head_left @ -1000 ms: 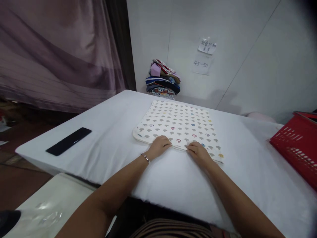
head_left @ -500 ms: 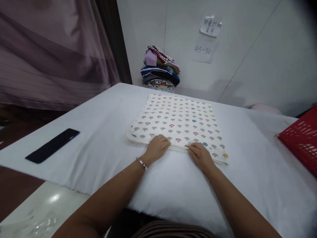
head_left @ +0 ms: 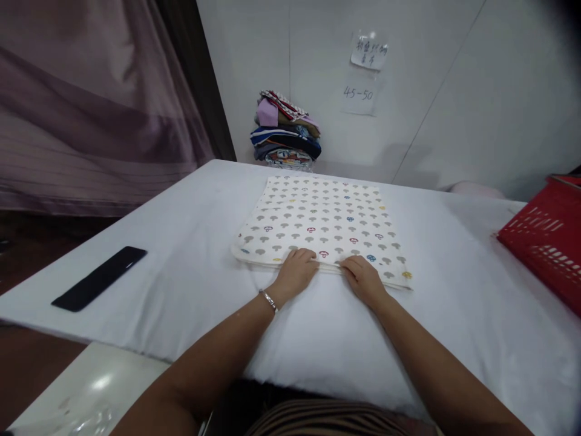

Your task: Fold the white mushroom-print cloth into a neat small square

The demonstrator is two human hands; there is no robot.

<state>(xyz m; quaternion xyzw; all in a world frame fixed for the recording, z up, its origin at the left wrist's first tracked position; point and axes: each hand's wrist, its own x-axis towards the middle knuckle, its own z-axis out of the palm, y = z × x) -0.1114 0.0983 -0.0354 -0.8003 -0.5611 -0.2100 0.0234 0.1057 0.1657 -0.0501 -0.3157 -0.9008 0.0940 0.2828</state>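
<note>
A white cloth [head_left: 324,221] printed with grey and coloured mushrooms lies folded flat in layers, its near edge towards me. My left hand [head_left: 296,274], with a bracelet [head_left: 269,301] on the wrist, is closed on that edge left of its middle. A short way to the right, my right hand [head_left: 362,278] pinches the same edge between thumb and fingers. Both thumbs are partly hidden from above, and the layers between the fingers do not show clearly.
White fabric covers the table [head_left: 190,242]. On the left lies a black phone-like slab [head_left: 100,278]. A stack of folded textiles [head_left: 287,133] stands against the back wall, under paper signs [head_left: 363,72]. A red plastic basket [head_left: 544,242] sits at the right.
My view has shifted slightly. My left hand has slid a little to the right along the cloth's edge, closer to my right hand. The cloth stays folded flat.
</note>
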